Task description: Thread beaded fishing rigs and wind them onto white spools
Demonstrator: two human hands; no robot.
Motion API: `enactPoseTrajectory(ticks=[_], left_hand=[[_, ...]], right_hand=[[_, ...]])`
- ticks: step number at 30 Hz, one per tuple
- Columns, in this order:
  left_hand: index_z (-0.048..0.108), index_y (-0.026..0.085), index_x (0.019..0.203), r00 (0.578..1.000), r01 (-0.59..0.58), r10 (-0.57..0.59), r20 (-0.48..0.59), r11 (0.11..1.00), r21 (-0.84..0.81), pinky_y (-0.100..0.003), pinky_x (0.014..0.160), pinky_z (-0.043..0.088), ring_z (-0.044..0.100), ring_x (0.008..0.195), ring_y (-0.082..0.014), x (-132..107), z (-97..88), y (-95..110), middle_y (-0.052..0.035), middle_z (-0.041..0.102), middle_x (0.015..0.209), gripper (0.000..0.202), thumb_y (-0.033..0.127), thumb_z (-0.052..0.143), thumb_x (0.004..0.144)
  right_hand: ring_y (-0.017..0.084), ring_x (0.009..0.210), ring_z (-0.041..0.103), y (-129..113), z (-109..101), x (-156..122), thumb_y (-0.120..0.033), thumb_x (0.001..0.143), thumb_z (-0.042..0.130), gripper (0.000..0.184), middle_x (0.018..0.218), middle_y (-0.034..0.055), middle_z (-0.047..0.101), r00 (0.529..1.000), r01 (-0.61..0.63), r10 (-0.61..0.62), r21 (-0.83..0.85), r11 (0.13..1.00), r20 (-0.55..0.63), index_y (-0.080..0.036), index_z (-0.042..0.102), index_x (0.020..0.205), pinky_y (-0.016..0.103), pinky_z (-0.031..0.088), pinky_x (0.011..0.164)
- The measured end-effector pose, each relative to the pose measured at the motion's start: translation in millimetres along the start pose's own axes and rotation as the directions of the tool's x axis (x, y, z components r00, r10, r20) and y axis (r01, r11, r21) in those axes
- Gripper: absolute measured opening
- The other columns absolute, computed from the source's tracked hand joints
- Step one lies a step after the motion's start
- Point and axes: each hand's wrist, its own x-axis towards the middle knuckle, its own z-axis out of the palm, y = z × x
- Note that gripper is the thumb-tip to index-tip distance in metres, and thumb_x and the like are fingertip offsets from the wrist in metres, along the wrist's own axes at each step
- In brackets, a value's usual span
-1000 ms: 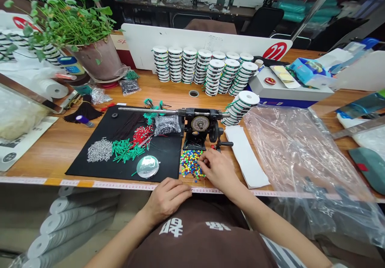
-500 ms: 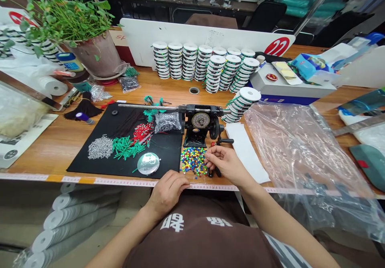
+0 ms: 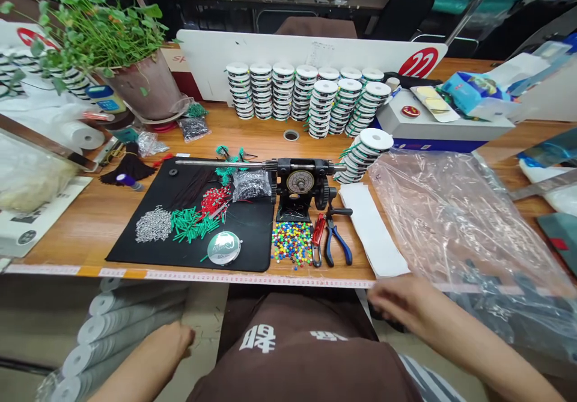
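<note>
Both of my hands are off the table, below its front edge. My left hand (image 3: 171, 339) hangs by my lap at the lower left with its fingers curled in; whatever it holds is hidden. My right hand (image 3: 396, 303) is at the lower right and is smeared by motion. On the table lie a pile of coloured beads (image 3: 291, 244), red-handled pliers (image 3: 318, 234) and blue-handled pliers (image 3: 339, 241). Behind them stands a black hand-crank winder (image 3: 300, 187). The black mat (image 3: 135, 246) carries silver pieces (image 3: 153, 224), green tubes (image 3: 192, 224), red pieces (image 3: 214, 200) and a cord spool (image 3: 224, 249).
Stacks of white spools (image 3: 306, 97) stand at the back beside a white box (image 3: 442, 130). A large clear plastic sheet (image 3: 451, 222) covers the right side, with a white paper strip (image 3: 372, 231) beside it. A potted plant (image 3: 144, 83) stands at the back left. A measuring tape (image 3: 225, 277) runs along the table edge.
My right hand left the beads and pulled back below the table edge, uncovering the two pliers. My left hand dropped from the table edge down to the left of my lap.
</note>
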Motion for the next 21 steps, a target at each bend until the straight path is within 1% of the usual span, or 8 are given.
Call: enactPoseTrajectory(ticks=[2,4,6,9,11,14,18,21], left_hand=[[0.066,0.021,0.065,0.979,-0.200,0.199,-0.049,0.979,-0.031,-0.025,0.051,0.046,0.068,0.052,-0.0210,6,-19.1,28,-0.0009,0.064,0.055,0.026,0.014,0.054,0.088],[0.069,0.021,0.089,0.850,-0.460,0.407,-0.335,0.883,-0.096,-0.025,0.066,0.053,0.070,0.071,-0.0181,22,-41.5,68,-0.0029,0.072,0.080,0.021,0.021,0.050,0.097],[0.066,0.019,0.100,0.690,-0.570,0.437,-0.576,0.819,-0.062,-0.027,0.077,0.055,0.068,0.084,-0.0177,44,-57.3,107,-0.0056,0.071,0.093,0.017,0.019,0.049,0.100],[0.064,0.017,0.111,0.549,-0.569,0.403,-0.733,0.822,0.026,-0.033,0.086,0.055,0.063,0.096,-0.0197,79,-63.3,143,-0.0095,0.068,0.105,0.020,0.013,0.049,0.099],[0.065,0.018,0.115,0.517,-0.503,0.376,-0.769,0.860,0.083,-0.039,0.088,0.054,0.060,0.099,-0.0228,98,-60.1,151,-0.0112,0.068,0.113,0.023,0.013,0.050,0.098],[0.063,0.017,0.122,0.530,-0.404,0.355,-0.770,0.904,0.139,-0.045,0.090,0.050,0.056,0.102,-0.0261,114,-54.6,152,-0.0118,0.067,0.122,0.028,0.013,0.053,0.096],[0.062,0.016,0.124,0.545,-0.352,0.345,-0.764,0.921,0.166,-0.044,0.088,0.046,0.054,0.103,-0.0274,117,-53.0,151,-0.0118,0.068,0.123,0.029,0.014,0.053,0.097],[0.063,0.016,0.123,0.521,-0.331,0.315,-0.793,0.931,0.152,-0.044,0.088,0.045,0.054,0.103,-0.0273,115,-55.5,155,-0.0127,0.067,0.123,0.028,0.014,0.049,0.098]], right_hand=[[0.026,0.069,0.071,16,-4,-28,-0.027,0.089,0.062,0.015,0.079,0.0081,0.075,0.999,-0.005,0.013,-0.150,0.989,0.053,-0.028,0.075,0.082,0.033,0.054,0.062],[0.027,0.069,0.071,22,-3,-42,-0.028,0.091,0.060,0.018,0.080,0.0080,0.075,0.997,-0.021,0.035,-0.210,0.978,0.064,-0.029,0.075,0.082,0.033,0.054,0.061],[0.026,0.069,0.071,17,3,-36,-0.032,0.096,0.055,0.023,0.080,0.0072,0.075,1.000,0.003,-0.004,-0.207,0.978,-0.003,-0.029,0.074,0.083,0.034,0.055,0.063],[0.026,0.077,0.070,-3,19,0,-0.033,0.100,0.051,0.022,0.087,0.0085,0.073,0.959,0.132,-0.172,-0.183,0.974,-0.226,-0.025,0.071,0.095,0.037,0.056,0.070],[0.025,0.084,0.068,-15,31,32,-0.027,0.102,0.047,0.022,0.093,0.0098,0.071,0.893,0.211,-0.279,-0.219,0.953,-0.352,-0.023,0.068,0.100,0.038,0.056,0.076],[0.027,0.099,0.064,-22,42,75,-0.014,0.101,0.042,0.027,0.108,0.0125,0.069,0.821,0.266,-0.413,-0.376,0.888,-0.394,-0.020,0.066,0.113,0.043,0.054,0.086],[0.032,0.115,0.057,-16,43,104,-0.005,0.095,0.048,0.035,0.132,0.0135,0.062,0.846,0.241,-0.462,-0.584,0.775,-0.265,-0.017,0.063,0.125,0.049,0.052,0.091],[0.031,0.118,0.056,-9,41,106,-0.004,0.094,0.050,0.034,0.135,0.0135,0.062,0.850,0.250,-0.471,-0.604,0.757,-0.238,-0.017,0.067,0.121,0.049,0.051,0.094]])
